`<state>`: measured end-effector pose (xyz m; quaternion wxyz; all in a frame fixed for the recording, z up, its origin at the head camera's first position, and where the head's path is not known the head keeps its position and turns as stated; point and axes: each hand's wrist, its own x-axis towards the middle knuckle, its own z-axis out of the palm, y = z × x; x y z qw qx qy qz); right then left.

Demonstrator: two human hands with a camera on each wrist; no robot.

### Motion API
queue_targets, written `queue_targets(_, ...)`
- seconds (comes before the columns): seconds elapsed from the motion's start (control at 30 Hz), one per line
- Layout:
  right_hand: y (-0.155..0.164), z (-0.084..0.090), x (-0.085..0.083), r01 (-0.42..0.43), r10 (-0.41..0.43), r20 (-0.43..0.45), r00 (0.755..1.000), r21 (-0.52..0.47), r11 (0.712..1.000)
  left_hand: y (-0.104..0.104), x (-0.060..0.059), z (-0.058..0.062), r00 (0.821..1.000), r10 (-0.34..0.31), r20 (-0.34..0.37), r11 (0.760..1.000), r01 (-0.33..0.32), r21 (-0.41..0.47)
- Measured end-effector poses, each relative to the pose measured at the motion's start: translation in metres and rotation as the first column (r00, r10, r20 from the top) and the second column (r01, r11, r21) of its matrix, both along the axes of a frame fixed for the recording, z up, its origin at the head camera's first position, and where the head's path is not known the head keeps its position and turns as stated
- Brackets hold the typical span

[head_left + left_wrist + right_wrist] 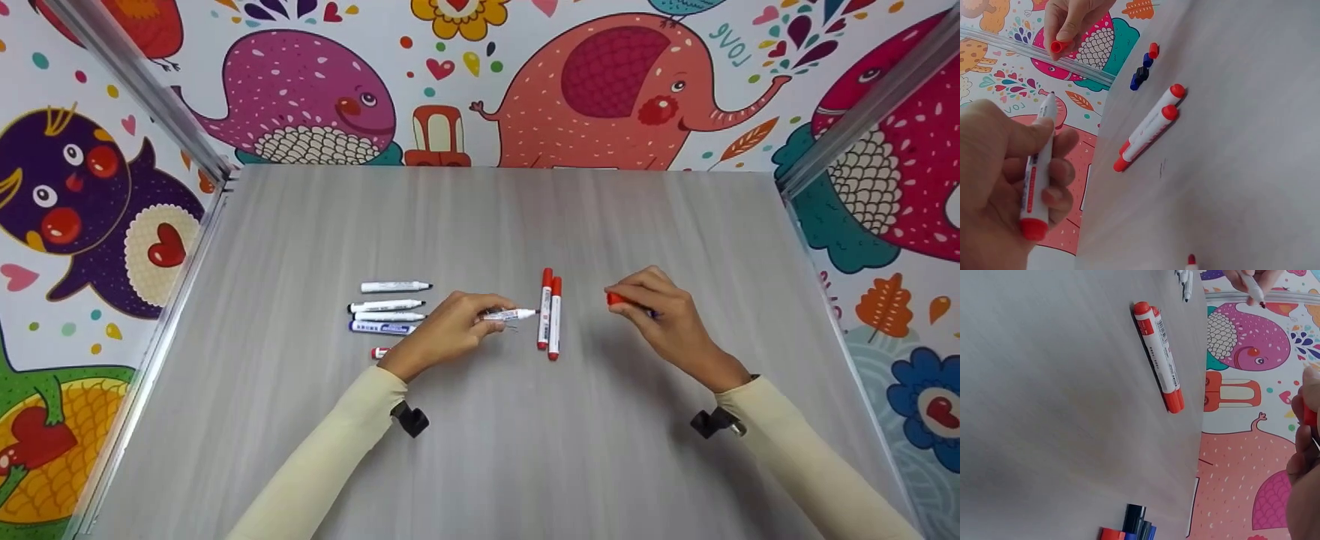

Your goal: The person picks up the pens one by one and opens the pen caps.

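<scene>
My left hand [442, 334] holds a white marker [1037, 180] with a red end plug, its bare tip pointing away from the palm. In the head view that tip comes close to two capped red markers [555, 319] lying side by side on the table. My right hand [671, 330] pinches a red marker cap [616, 298], apart from the marker; the left wrist view shows the cap's open end [1058, 47]. Below the right hand, several loose caps [1142, 73], blue, black and red, lie in a row on the table, mostly hidden in the head view.
Several uncapped markers [396, 286] lie left of my left hand, one with a blue label. A red-ended marker [379, 352] is partly covered by the left wrist. Small dark pen strokes [1163, 167] mark the grey table [480, 465]. Patterned walls [450, 90] enclose it.
</scene>
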<state>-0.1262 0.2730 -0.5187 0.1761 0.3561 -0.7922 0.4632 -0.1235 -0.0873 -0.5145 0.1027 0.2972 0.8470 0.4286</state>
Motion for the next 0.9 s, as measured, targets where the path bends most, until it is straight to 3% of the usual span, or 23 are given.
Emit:
queue_targets(0.4,0.017,-0.016,0.001,0.018,-0.019,0.085,0.996,0.004,1.0,-0.015,-0.001,-0.01,0.985,0.083,-0.153,0.997,-0.081,0.017)
queue_targets(0.63,0.031,-0.025,-0.004,0.064,-0.067,0.082,0.994,0.037,0.997,-0.032,-0.001,-0.02,0.98,0.137,-0.144,0.99,-0.137,0.01)
queue_targets(0.9,0.052,-0.035,-0.016,0.176,-0.19,0.101,0.977,0.131,0.976,-0.056,-0.012,-0.029,0.964,0.211,-0.162,0.977,-0.211,0.016)
